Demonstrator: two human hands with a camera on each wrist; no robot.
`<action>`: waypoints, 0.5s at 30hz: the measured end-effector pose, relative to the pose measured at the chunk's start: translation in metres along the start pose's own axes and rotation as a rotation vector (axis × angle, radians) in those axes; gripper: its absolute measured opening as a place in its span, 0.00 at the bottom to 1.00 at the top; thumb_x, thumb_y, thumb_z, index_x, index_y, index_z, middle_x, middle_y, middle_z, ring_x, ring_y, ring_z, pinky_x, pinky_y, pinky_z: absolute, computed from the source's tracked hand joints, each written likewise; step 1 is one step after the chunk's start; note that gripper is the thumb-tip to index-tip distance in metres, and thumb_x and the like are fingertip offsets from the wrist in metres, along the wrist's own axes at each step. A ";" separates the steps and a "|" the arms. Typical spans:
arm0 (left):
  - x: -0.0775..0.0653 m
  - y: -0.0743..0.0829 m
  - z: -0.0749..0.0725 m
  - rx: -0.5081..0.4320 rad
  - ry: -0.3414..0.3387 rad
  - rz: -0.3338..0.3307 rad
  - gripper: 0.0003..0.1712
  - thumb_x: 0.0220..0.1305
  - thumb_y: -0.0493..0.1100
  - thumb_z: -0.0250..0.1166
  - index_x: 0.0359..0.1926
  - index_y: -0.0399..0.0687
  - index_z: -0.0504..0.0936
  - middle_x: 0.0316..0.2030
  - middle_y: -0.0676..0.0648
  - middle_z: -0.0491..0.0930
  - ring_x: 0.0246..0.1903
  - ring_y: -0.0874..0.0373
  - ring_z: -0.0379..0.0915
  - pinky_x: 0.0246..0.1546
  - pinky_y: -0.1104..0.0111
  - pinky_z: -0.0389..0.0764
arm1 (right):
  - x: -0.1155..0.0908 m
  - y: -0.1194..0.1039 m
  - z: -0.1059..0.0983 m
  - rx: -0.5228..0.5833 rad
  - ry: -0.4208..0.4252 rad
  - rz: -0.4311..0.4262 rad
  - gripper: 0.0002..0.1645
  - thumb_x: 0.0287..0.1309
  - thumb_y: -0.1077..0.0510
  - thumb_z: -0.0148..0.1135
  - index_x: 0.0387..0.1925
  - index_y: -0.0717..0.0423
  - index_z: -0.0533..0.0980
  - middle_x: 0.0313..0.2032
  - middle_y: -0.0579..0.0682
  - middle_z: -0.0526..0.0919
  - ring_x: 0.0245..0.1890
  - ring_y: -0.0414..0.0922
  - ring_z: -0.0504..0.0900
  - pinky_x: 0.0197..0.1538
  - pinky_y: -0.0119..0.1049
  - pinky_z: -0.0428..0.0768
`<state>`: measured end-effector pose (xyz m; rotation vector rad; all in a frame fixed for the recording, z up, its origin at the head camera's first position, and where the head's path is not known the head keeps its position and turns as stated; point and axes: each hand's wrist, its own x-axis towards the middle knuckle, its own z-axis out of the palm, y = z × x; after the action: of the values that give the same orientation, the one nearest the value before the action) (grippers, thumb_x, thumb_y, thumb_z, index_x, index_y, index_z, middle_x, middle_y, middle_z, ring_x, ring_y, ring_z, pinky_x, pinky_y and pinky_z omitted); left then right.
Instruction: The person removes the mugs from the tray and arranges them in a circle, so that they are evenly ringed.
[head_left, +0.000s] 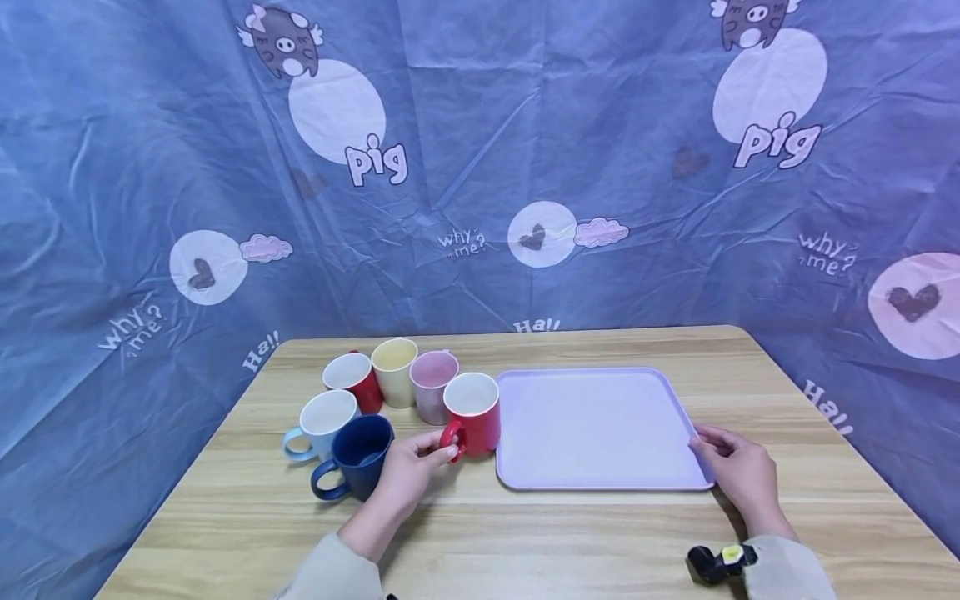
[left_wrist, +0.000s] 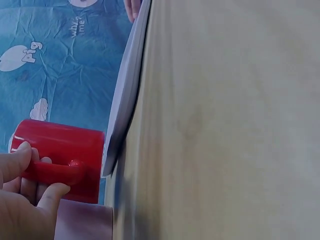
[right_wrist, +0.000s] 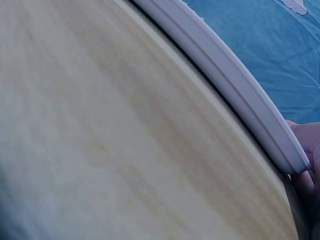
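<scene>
In the head view my left hand [head_left: 414, 468] pinches the handle of a red mug [head_left: 480, 421] with a white inside. The mug is upright at the left rim of a lavender tray [head_left: 592, 429], its base close by the tray's edge in the left wrist view. There, thumb and fingers close around the mug's handle [left_wrist: 55, 172]. My right hand [head_left: 738, 471] holds the tray's right edge near the front corner. The right wrist view shows the thumb over the tray rim [right_wrist: 250, 100] and fingers below it. Nothing lies on the tray.
Left of the red mug stand a pink mug [head_left: 432, 392], a cream mug [head_left: 393, 379], another red mug [head_left: 367, 390], a light blue mug [head_left: 322, 423] and a dark blue mug [head_left: 367, 462]. They share a wooden table [head_left: 540, 542]. Behind hangs a blue printed cloth [head_left: 465, 108].
</scene>
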<state>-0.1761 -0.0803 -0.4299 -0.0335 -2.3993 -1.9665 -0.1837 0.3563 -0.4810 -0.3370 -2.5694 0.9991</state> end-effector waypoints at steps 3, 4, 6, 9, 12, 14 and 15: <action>-0.006 -0.002 -0.002 -0.011 0.013 -0.005 0.15 0.55 0.33 0.69 0.45 0.32 0.84 0.35 0.42 0.84 0.32 0.58 0.73 0.34 0.67 0.78 | 0.000 0.000 0.000 0.000 0.000 0.002 0.23 0.60 0.51 0.62 0.48 0.65 0.80 0.37 0.58 0.85 0.37 0.50 0.82 0.37 0.35 0.69; -0.008 -0.002 -0.003 -0.018 0.017 -0.008 0.14 0.55 0.33 0.69 0.44 0.31 0.84 0.35 0.41 0.84 0.33 0.58 0.73 0.34 0.68 0.78 | 0.000 0.001 0.001 0.000 0.000 0.002 0.23 0.60 0.51 0.62 0.48 0.65 0.80 0.37 0.58 0.85 0.38 0.52 0.82 0.37 0.35 0.69; -0.012 -0.002 -0.003 -0.034 0.027 -0.005 0.14 0.55 0.32 0.69 0.44 0.30 0.84 0.35 0.41 0.84 0.33 0.58 0.73 0.33 0.70 0.77 | 0.000 0.000 0.001 0.000 -0.002 0.001 0.23 0.61 0.51 0.62 0.48 0.65 0.80 0.37 0.58 0.85 0.38 0.53 0.82 0.37 0.35 0.69; -0.017 -0.003 -0.003 -0.073 0.049 -0.003 0.13 0.55 0.30 0.69 0.43 0.28 0.83 0.35 0.40 0.84 0.33 0.59 0.73 0.32 0.73 0.76 | 0.000 0.000 0.000 0.000 -0.003 -0.003 0.23 0.61 0.51 0.62 0.48 0.65 0.79 0.37 0.58 0.85 0.38 0.52 0.82 0.37 0.35 0.69; -0.022 -0.003 -0.002 -0.105 0.079 0.004 0.14 0.54 0.29 0.68 0.42 0.27 0.83 0.35 0.38 0.84 0.31 0.61 0.74 0.31 0.75 0.76 | 0.000 -0.001 0.000 0.002 -0.002 -0.003 0.23 0.61 0.50 0.62 0.48 0.65 0.79 0.37 0.58 0.85 0.36 0.49 0.82 0.36 0.34 0.69; -0.025 -0.003 -0.001 -0.114 0.097 0.008 0.14 0.54 0.29 0.68 0.42 0.26 0.82 0.35 0.38 0.84 0.30 0.63 0.74 0.30 0.76 0.76 | 0.000 -0.001 0.000 0.002 -0.002 -0.002 0.23 0.61 0.50 0.62 0.48 0.65 0.79 0.37 0.59 0.85 0.36 0.49 0.82 0.36 0.34 0.69; -0.026 -0.004 -0.001 -0.113 0.107 0.012 0.14 0.53 0.28 0.68 0.42 0.26 0.82 0.35 0.37 0.83 0.29 0.63 0.75 0.31 0.76 0.77 | -0.001 -0.001 0.000 0.002 -0.002 -0.001 0.23 0.61 0.50 0.62 0.48 0.65 0.79 0.37 0.59 0.85 0.37 0.50 0.82 0.36 0.34 0.69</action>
<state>-0.1498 -0.0816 -0.4344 0.0530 -2.2160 -2.0416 -0.1831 0.3558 -0.4804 -0.3340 -2.5701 1.0028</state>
